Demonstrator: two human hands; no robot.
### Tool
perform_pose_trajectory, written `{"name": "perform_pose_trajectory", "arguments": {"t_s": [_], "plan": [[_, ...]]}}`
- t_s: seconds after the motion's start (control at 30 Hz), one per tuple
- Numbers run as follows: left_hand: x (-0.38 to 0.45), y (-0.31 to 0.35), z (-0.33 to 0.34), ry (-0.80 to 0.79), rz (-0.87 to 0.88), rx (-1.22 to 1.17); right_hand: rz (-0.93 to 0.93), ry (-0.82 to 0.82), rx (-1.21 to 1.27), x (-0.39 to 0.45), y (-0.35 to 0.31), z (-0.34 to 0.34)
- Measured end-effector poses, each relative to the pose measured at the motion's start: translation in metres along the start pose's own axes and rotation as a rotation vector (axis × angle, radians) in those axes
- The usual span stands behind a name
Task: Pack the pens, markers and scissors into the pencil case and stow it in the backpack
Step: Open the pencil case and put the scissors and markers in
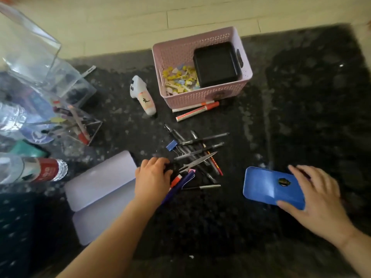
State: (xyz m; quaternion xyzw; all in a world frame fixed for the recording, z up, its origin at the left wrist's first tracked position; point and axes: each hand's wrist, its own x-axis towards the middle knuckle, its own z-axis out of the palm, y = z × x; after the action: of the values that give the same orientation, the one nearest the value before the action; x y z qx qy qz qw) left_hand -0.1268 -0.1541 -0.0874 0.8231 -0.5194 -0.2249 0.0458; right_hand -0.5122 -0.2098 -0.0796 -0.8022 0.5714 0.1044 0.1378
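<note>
Done: nothing packed; case (273, 187) under right hand (319, 195), fingers spread flat on it.
Left: pens (198, 149), scissors (197, 162) loose by left hand (153, 177), fingers curled, grip unclear.

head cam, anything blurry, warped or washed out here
Head view: the floorboards bow from wide-angle distortion; the right hand on the blue case is motion-smeared; the clear plastic containers at left are hazy with glare; the pens by the left hand read fairly sharp on the dark rug.

Dim, soft daylight; blurred, warped edges
</note>
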Motion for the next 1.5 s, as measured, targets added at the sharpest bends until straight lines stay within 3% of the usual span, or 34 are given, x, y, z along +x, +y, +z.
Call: {"name": "perform_pose_trajectory", "arguments": {"t_s": [0.1, 0.2, 0.3, 0.47, 0.63, 0.77, 0.93, 1.07, 1.13, 1.5], "plan": [[-0.002, 0.003, 0.003, 0.006, -0.067, -0.083, -0.057, 0.164, 0.189, 0.010, -0.041, -0.011], [-0.010, 0.006, 0.000, 0.015, -0.110, -0.248, -0.264, 0.275, 0.305, 0.028, -0.096, -0.019], [-0.021, 0.012, -0.011, 0.058, -0.133, -0.408, -0.489, 0.301, 0.192, 0.053, -0.148, -0.023], [-0.028, 0.007, -0.034, 0.204, -0.096, -0.558, -0.542, 0.266, -0.034, 0.085, -0.193, -0.027], [-0.039, -0.028, -0.059, 0.290, -0.082, -0.679, -0.608, 0.470, 0.006, 0.084, -0.230, -0.032], [-0.071, -0.091, -0.069, 0.387, -0.241, -0.742, -0.739, 0.407, 0.064, 0.064, -0.296, -0.012], [-0.110, -0.171, -0.056, 0.305, -0.313, -0.606, -0.753, 0.217, 0.027, 0.046, -0.372, 0.031], [-0.121, -0.199, -0.042, 0.281, -0.175, -0.358, -0.706, 0.092, -0.043, 0.034, -0.389, 0.049], [-0.121, -0.206, -0.036, 0.292, -0.154, -0.236, -0.685, 0.061, -0.050, 0.030, -0.390, 0.050], [-0.114, -0.218, -0.022, 0.382, -0.184, -0.061, -0.642, 0.009, -0.054, 0.027, -0.393, 0.048]]}}
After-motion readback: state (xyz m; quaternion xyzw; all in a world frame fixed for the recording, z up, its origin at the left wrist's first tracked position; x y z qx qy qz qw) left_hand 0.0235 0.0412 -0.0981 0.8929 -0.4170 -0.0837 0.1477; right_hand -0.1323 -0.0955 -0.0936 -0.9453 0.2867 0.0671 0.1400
